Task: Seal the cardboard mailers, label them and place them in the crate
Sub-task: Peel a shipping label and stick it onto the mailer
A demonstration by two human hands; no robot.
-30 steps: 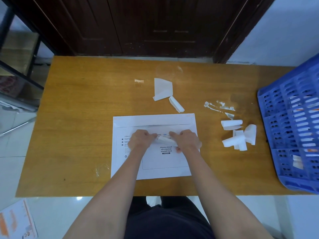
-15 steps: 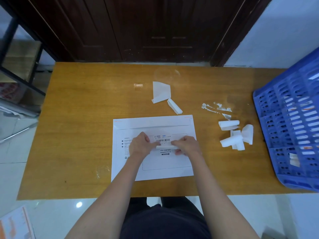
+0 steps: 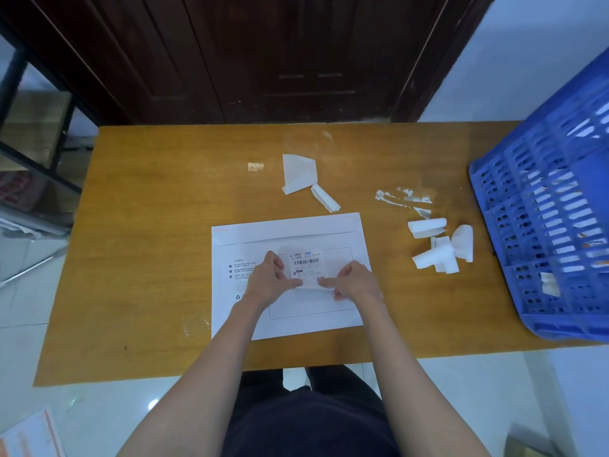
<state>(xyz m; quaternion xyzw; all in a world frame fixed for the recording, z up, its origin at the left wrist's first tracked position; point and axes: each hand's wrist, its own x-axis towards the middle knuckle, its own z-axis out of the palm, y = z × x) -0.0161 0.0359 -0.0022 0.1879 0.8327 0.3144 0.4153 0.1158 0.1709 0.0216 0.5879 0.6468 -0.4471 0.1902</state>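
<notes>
While the white cardboard mailer (image 3: 290, 278) lies flat near the front edge of the surface (image 3: 158, 245), about midway along it, both hands work over its printed box. A barcoded label (image 3: 306, 263) sits on the mailer between them, its upper part flat against the card, its lower edge curled up where backing paper (image 3: 311, 288) peels away. The left hand (image 3: 268, 280) has its grip pinched on the left end of that curled strip, thumb and forefinger pressed together on the paper. The right hand (image 3: 357, 283) pinches the strip's right end in the same way, its other fingers curled under toward the mailer. The mailer's flap along its far edge is folded down.

The blue plastic crate (image 3: 543, 232) stands at the right edge of the surface, tilted, with a scrap of white paper inside against its slotted wall. Between crate and mailer lies a heap of curled white backing strips (image 3: 441, 249), with torn shreds (image 3: 403, 197) just beyond it. Two more folded white scraps (image 3: 306, 178) lie past the mailer's far edge, toward the middle of the surface.
</notes>
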